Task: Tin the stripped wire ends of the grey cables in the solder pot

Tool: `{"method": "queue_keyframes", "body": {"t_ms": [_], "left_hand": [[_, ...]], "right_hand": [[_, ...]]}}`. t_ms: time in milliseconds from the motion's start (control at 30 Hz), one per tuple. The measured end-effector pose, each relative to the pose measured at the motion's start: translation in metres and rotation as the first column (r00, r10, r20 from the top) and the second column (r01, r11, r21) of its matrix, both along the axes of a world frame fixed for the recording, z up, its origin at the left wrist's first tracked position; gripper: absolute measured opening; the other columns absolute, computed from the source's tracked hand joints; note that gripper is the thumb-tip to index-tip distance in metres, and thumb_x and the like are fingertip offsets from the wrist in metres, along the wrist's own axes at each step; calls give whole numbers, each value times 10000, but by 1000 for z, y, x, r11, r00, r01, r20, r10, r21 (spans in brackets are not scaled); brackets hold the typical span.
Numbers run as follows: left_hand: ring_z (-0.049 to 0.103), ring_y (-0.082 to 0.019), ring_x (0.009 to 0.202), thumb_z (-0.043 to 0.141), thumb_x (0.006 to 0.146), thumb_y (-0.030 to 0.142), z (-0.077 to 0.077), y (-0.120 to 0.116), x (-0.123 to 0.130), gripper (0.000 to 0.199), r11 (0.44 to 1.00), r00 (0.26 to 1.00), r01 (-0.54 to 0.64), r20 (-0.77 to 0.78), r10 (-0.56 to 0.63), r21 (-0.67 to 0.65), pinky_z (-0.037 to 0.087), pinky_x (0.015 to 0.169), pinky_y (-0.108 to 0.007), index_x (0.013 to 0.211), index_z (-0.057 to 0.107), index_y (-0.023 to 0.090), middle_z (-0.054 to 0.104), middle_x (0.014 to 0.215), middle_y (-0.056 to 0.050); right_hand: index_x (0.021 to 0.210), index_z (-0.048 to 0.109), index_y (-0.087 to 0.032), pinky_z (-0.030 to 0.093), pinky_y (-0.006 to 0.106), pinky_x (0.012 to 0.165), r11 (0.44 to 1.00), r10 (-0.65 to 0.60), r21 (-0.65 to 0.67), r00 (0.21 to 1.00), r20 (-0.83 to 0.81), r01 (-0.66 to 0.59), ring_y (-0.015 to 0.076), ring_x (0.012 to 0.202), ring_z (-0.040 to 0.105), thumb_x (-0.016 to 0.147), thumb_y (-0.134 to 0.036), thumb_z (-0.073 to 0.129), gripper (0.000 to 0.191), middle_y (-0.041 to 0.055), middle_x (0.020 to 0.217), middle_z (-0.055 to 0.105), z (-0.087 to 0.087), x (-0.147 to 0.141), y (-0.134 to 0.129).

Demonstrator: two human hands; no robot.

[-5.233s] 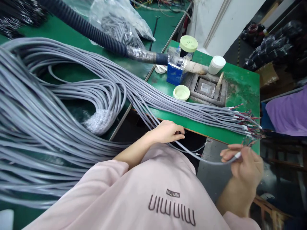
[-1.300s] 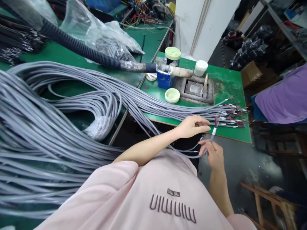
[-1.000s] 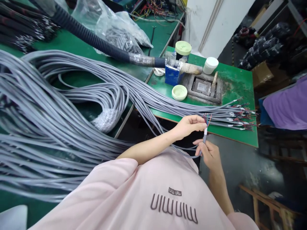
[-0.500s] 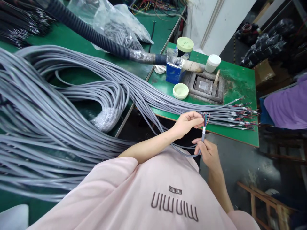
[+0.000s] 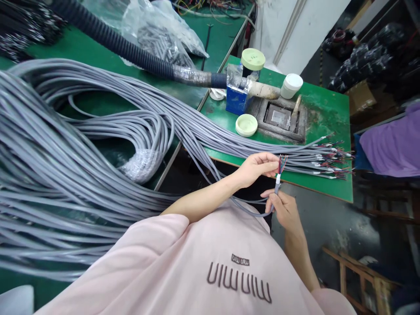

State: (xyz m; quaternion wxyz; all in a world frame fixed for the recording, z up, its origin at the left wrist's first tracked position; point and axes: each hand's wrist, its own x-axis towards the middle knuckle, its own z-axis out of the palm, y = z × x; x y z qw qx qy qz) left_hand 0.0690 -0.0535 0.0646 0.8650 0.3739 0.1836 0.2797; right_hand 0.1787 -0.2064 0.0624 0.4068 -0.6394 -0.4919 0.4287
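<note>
One grey cable (image 5: 277,188) stands nearly upright between my hands, with a white band and thin coloured wires (image 5: 282,163) fanned out at its top. My right hand (image 5: 285,208) is closed round its grey sheath below the band. The fingers of my left hand (image 5: 260,168) pinch at the coloured wires from the left side. Behind them, a thick bundle of grey cables (image 5: 226,138) lies across the green table, with stripped wire ends (image 5: 337,159) at the right.
A soldering pot (image 5: 282,118) with a wooden-coloured stick sits on the green table (image 5: 334,113). Around it are a blue box (image 5: 236,101), a hose (image 5: 144,54), a white jar (image 5: 291,85) and a green-lidded jar (image 5: 252,60). A person in purple (image 5: 390,140) is at the right.
The coloured wires at the cable's end are fanned out a little more to the right. My hands have hardly moved, and the view has shifted slightly.
</note>
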Motion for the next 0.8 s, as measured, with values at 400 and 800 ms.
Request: {"method": "queue_keyframes", "body": {"t_ms": [400,800], "left_hand": [[607,-70,616,778,712,369,-6,-1,5,296,980,981,-191,-56,188,-49,443,575,-188,807,608,145,696,729,-7],[593,-69,581,770,736,382,-3,14,-2,275,948,947,-305,-74,312,91,444,549,-183,804,641,149,660,652,15]], "right_hand": [[968,701,-182,385,240,481,994,-105,2,993,-51,105,109,462,500,979,-412,449,342,-22,515,595,-7,0,13],[996,698,-188,417,219,520,998,-30,-49,994,101,35,97,478,516,984,-366,430,322,-45,506,554,3,-8,34]]}}
